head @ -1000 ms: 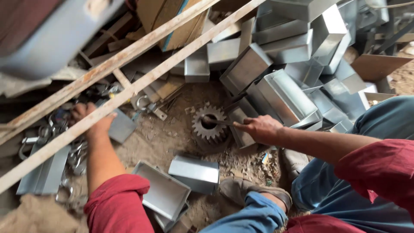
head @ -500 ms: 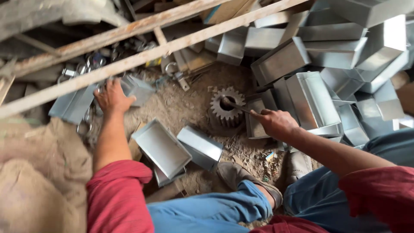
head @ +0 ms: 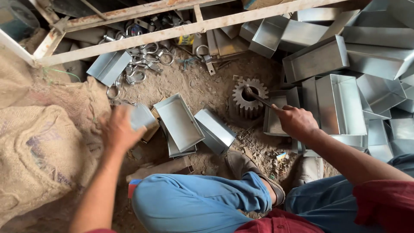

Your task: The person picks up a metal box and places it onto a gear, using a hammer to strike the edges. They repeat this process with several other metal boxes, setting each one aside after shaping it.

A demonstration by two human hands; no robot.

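My left hand (head: 119,131) is blurred with motion and grips a small sheet-metal piece (head: 142,115) above the dirt floor, beside an open metal tray (head: 179,122). My right hand (head: 294,121) is closed on a thin dark rod (head: 258,97) whose far tip rests on top of a rusty gear wheel (head: 248,100). A shallow metal tray (head: 276,113) lies just under that hand. My crossed legs in blue trousers (head: 202,200) fill the bottom of the view.
Many folded metal boxes (head: 340,103) are piled at the right and top right. Metal rings and shackles (head: 140,67) lie under a rusty angle-iron frame (head: 181,30). Burlap sacking (head: 39,146) covers the left. Another box (head: 215,131) lies by my foot.
My left hand has pulled back from the parts under the frame toward me, now holding a metal piece. The view has shifted left. My right hand stays at the gear with the rod.
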